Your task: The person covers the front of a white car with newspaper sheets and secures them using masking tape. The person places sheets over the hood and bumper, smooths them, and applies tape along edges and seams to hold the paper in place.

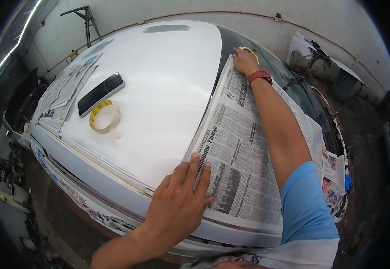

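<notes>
A newspaper sheet (235,148) covers the windshield side of a white car roof (168,89). A pale strip of masking tape (211,112) runs along its left edge. At the near end of that edge, my left hand (177,197) lies with fingers stretched out, fingertips touching the paper and tape. My right hand (245,62), a red watch (260,76) on its wrist, reaches to the far end of the strip. Its fingers are closed around a roll of masking tape (250,54), which the hand partly hides.
On the roof's left part lie a second masking tape roll (105,117), a dark-screened phone (101,94) and folded newspapers (67,89). More paper (334,179) covers the car's front right. A metal stand (87,24) and loose white body panels (314,54) are by the wall.
</notes>
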Tool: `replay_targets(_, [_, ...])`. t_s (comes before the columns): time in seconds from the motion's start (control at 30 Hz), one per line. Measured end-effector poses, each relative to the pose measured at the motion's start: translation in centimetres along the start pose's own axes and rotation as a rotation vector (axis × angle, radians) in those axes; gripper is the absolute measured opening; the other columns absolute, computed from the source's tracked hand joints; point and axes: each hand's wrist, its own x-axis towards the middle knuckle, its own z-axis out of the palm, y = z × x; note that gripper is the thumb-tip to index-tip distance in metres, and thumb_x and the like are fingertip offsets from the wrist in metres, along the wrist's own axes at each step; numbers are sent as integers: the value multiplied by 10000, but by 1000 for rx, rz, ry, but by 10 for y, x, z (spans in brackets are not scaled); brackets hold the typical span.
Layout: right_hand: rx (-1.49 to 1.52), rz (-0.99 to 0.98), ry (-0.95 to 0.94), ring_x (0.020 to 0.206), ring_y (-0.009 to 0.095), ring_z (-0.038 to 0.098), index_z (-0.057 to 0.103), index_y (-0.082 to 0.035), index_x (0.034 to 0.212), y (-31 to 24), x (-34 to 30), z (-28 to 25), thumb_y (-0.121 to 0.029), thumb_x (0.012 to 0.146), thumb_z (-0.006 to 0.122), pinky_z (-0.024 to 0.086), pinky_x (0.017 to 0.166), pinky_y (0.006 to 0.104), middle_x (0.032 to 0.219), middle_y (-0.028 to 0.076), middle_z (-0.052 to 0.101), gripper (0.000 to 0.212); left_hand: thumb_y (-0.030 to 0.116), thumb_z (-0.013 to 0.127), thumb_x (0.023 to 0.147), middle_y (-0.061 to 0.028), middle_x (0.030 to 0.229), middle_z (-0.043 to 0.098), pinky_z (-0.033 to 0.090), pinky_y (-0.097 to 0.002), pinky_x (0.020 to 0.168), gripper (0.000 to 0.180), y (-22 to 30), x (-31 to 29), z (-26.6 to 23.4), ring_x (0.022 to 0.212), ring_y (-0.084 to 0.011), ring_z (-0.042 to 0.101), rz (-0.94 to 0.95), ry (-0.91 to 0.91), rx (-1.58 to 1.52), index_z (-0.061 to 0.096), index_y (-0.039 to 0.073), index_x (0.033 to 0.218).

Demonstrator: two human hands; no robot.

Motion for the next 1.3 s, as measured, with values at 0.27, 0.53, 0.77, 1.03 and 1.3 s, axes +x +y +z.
replay_targets(0.27, [193, 45, -31, 1087, 417, 772, 789, -81, 1123, -3, 21, -18, -260, 997, 735, 588, 972, 504, 1120, 201, 817, 226, 373, 582, 1151, -331, 1592, 557, 451, -541, 1217, 648, -40, 100, 3, 1435, -440, 550, 120, -21, 85, 516, -108, 1580])
replay_targets(0.53, [363, 31, 202, 1025, 412, 778, 767, -81, 1121, -32, 12, -56, -253, 1012, 750, 591, 931, 495, 1057, 203, 809, 205, 523, 363, 1205, -318, 1738, 416, 240, -515, 1380, 808, -62, 182, 46, 1683, -402, 308, 22, -22, 217, 372, -135, 1674])
replay_targets(0.77, [275, -28, 23, 1014, 411, 759, 746, -66, 1098, -33, 6, -22, -190, 979, 782, 577, 914, 505, 1040, 202, 794, 176, 537, 388, 1197, -345, 1711, 439, 273, -500, 1365, 841, -51, 208, 34, 1632, -438, 387, 11, -114, 279, 372, -166, 1657])
replay_targets(1.03, [281, -48, -12, 1009, 399, 761, 731, -88, 1089, -40, 1, -15, -201, 986, 786, 577, 893, 502, 1038, 187, 796, 163, 546, 437, 1180, -334, 1703, 458, 300, -492, 1348, 850, -61, 244, 28, 1586, -445, 438, -41, -149, 308, 392, -159, 1652])
replay_targets(1.3, [229, -114, -17, 1057, 372, 765, 745, -135, 1126, -32, 6, -8, -276, 981, 787, 584, 913, 515, 1061, 135, 796, 206, 555, 342, 1192, -326, 1742, 404, 133, -562, 1407, 831, -74, 243, 38, 1700, -389, 280, 23, -152, 321, 337, -101, 1703])
